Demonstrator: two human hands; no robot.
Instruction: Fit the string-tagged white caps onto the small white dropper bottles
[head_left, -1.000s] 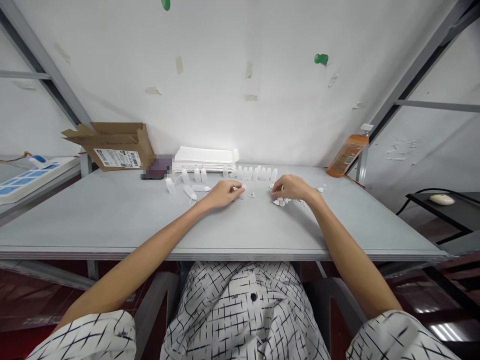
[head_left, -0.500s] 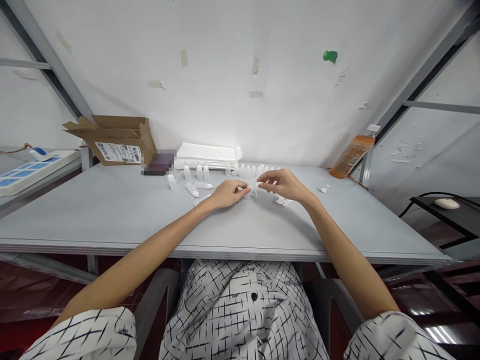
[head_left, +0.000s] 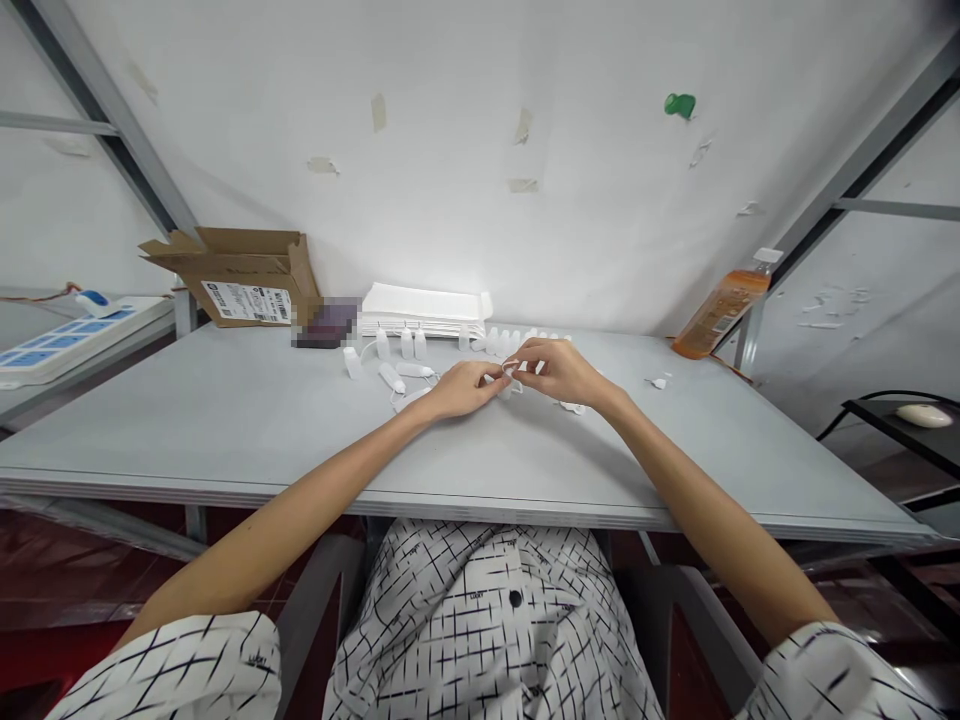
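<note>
Above the middle of the table, my left hand [head_left: 466,388] is closed on a small white plastic bottle [head_left: 507,391], partly hidden by the fingers. My right hand [head_left: 559,372] meets it there, thumb and fingertips pinched at the bottle's top on something too small to make out. Left of my hands, several small white dropper bottles [head_left: 407,344] stand upright, and others [head_left: 391,377] lie on their sides. A row of small white pieces [head_left: 504,342] lines the back behind my hands. Small white parts [head_left: 571,407] lie below my right hand.
On the grey table [head_left: 247,420], an opened cardboard box [head_left: 247,285] stands back left beside a blurred dark object [head_left: 327,324]. A stack of white sheets [head_left: 424,308] lies against the wall. An orange drink bottle [head_left: 724,310] leans at the right. A power strip [head_left: 82,340] is far left.
My right hand has moved left and slightly down, so its fingertips now meet the left fingertips at the small bottle. The view has shifted slightly.
</note>
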